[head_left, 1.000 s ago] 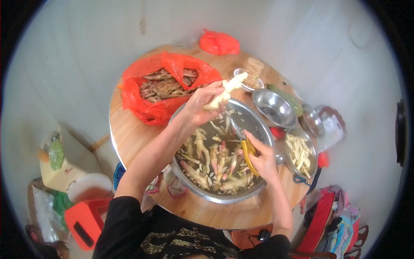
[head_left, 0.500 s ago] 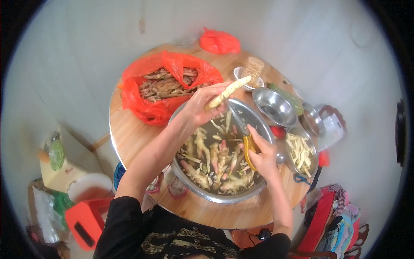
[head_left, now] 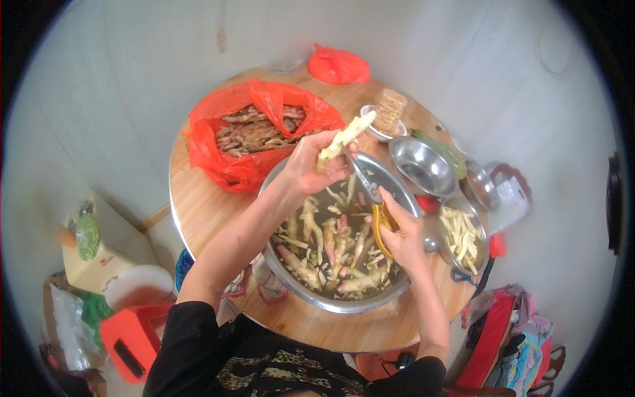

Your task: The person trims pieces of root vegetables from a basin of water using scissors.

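Observation:
My left hand (head_left: 316, 162) grips a pale, peeled ginger root (head_left: 345, 137) above the far rim of the metal basin. In my right hand (head_left: 402, 235) is a pair of scissors with yellow handles (head_left: 379, 228). Its blades point up toward the lower side of the root, close to my left fingertips; whether they touch the root I cannot tell. Below both hands, the wide metal basin (head_left: 344, 306) holds cloudy water with several ginger roots (head_left: 340, 241), some pink-tipped, and loose pale scraps.
An open red plastic bag (head_left: 228, 172) of brown, unpeeled roots stands at the left. On the right sit a metal bowl (head_left: 423, 165), a bowl of pale peeled pieces (head_left: 462, 235) and a green gourd-like vegetable (head_left: 443, 152). A jar (head_left: 390, 109) stands behind, beside a tied red bag (head_left: 338, 65).
The ginger root has turned in my left hand and shows a knobbly side. The scissors' blades have come up nearer to it.

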A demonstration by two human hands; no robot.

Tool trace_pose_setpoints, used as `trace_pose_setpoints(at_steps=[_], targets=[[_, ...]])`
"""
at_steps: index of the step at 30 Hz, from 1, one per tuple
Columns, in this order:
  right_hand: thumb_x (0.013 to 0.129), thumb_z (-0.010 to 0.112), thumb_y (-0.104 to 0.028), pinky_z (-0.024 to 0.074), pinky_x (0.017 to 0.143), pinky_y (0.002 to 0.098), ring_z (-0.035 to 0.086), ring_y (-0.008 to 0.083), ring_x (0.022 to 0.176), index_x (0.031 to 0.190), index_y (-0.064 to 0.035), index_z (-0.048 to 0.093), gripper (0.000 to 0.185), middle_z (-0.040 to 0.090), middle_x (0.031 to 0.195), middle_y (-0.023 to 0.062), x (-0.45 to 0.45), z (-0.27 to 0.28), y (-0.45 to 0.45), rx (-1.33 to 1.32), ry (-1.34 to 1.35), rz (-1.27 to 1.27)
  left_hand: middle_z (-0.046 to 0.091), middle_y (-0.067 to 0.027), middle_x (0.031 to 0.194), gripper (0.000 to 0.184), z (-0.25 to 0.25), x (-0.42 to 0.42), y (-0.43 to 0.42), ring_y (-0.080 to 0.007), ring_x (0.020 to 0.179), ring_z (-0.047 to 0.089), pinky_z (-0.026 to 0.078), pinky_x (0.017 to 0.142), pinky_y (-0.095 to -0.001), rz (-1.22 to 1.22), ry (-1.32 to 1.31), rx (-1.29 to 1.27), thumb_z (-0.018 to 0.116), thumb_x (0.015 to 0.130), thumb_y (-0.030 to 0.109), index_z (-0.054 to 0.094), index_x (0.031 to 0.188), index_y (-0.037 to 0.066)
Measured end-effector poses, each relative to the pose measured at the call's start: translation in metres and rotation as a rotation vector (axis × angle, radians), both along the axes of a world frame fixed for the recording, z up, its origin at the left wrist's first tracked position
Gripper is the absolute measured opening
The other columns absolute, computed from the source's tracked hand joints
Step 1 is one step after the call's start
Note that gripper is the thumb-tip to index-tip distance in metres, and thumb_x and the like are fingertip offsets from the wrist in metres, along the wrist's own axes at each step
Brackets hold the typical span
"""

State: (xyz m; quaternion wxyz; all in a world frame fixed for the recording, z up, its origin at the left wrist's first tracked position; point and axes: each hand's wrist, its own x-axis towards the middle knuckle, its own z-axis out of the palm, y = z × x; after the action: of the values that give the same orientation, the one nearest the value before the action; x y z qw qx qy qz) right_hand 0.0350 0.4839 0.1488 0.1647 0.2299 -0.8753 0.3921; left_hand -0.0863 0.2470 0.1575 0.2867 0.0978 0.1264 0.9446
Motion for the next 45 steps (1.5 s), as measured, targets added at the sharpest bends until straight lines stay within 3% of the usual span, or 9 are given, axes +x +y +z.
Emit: trace_pose_setpoints(at_steps=[9,14,16,17,19,24,31,36,45], targets=[[0.081,0.067,0.001,0.0558,0.085,0.0364,0.073,0.0300,0.100,0.144,-0.0105,0.054,0.065,0.070,0.117,0.0209,0.003,0.007,-0.004,-0.045,-0.057,-0.006,0.069,-0.0090,0.094,0.028,-0.001,-0.001,-0.003,-0.0217,0.088,0.066,0.052,0.086,-0.0409,0.000,0.156,-0.118,0.052,0.099,0.024,0.063,0.112,0.002],[0.083,0.064,0.004,0.0547,0.086,0.0315,0.072,0.0208,0.102,0.144,-0.0081,0.054,0.063,0.071,0.119,0.0175,0.004,0.006,-0.009,0.104,0.003,0.058,0.066,-0.0082,0.092,0.031,0.000,0.002,-0.005,-0.0222,0.088,0.064,0.050,0.090,-0.0444,0.016,0.158,-0.160,0.050,0.100,0.024,0.058,0.117,-0.001],[0.082,0.077,0.002,0.0505,0.083,0.0240,0.062,0.0066,0.088,0.143,-0.0061,0.055,0.066,0.070,0.103,0.0048,0.005,0.009,-0.009,0.076,-0.054,0.056,0.064,-0.0082,0.092,0.034,-0.001,-0.001,-0.003,-0.0223,0.088,0.063,0.050,0.091,-0.0448,0.006,0.096,-0.099,0.048,0.100,0.024,0.056,0.120,-0.002],[0.082,0.077,0.002,0.0505,0.083,0.0240,0.062,0.0066,0.088,0.143,-0.0061,0.055,0.066,0.070,0.103,0.0048,0.004,0.010,-0.010,0.080,-0.056,0.064,0.062,-0.0082,0.092,0.036,-0.002,-0.002,-0.003,-0.0225,0.088,0.062,0.049,0.092,-0.0452,-0.006,0.036,-0.038,0.047,0.101,0.024,0.054,0.122,-0.003],[0.082,0.067,0.003,0.0559,0.085,0.0336,0.073,0.0243,0.100,0.141,-0.0093,0.058,0.061,0.071,0.117,0.0202,0.004,0.011,-0.012,-0.069,-0.096,0.010,0.060,-0.0079,0.092,0.037,0.002,0.002,-0.005,-0.0227,0.088,0.061,0.049,0.093,-0.0450,-0.023,0.003,0.000,0.045,0.102,0.025,0.054,0.123,-0.004],[0.080,0.068,-0.004,0.0560,0.084,0.0371,0.073,0.0312,0.096,0.146,-0.0111,0.052,0.068,0.071,0.112,0.0218,0.004,-0.004,-0.014,0.253,0.075,0.132,0.057,-0.0074,0.090,0.041,-0.002,0.001,-0.005,-0.0235,0.087,0.059,0.049,0.093,-0.0455,-0.052,0.003,0.060,0.042,0.102,0.027,0.052,0.125,-0.006],[0.078,0.068,-0.001,0.0547,0.085,0.0376,0.071,0.0322,0.096,0.143,-0.0101,0.055,0.067,0.069,0.111,0.0231,0.000,0.016,-0.020,0.030,-0.070,0.117,0.057,-0.0077,0.088,0.038,0.003,0.002,-0.005,-0.0232,0.086,0.060,0.051,0.089,-0.0457,-0.037,-0.121,0.127,0.046,0.101,0.026,0.054,0.120,-0.006],[0.079,0.070,-0.008,0.0562,0.075,0.0415,0.071,0.0341,0.087,0.146,-0.0116,0.052,0.069,0.070,0.105,0.0206,-0.005,0.001,-0.018,0.377,0.166,0.125,0.060,-0.0097,0.082,0.031,-0.001,0.000,-0.008,-0.0238,0.081,0.061,0.053,0.085,-0.0431,-0.002,-0.044,0.074,0.053,0.099,0.025,0.058,0.108,-0.005],[0.077,0.070,-0.005,0.0555,0.075,0.0421,0.071,0.0328,0.085,0.143,-0.0115,0.055,0.069,0.070,0.101,0.0182,-0.001,0.014,-0.014,0.187,0.039,0.069,0.061,-0.0124,0.078,0.024,0.003,0.000,-0.002,-0.0253,0.077,0.062,0.056,0.083,-0.0432,0.089,-0.123,0.042,0.058,0.097,0.020,0.060,0.101,-0.003]])
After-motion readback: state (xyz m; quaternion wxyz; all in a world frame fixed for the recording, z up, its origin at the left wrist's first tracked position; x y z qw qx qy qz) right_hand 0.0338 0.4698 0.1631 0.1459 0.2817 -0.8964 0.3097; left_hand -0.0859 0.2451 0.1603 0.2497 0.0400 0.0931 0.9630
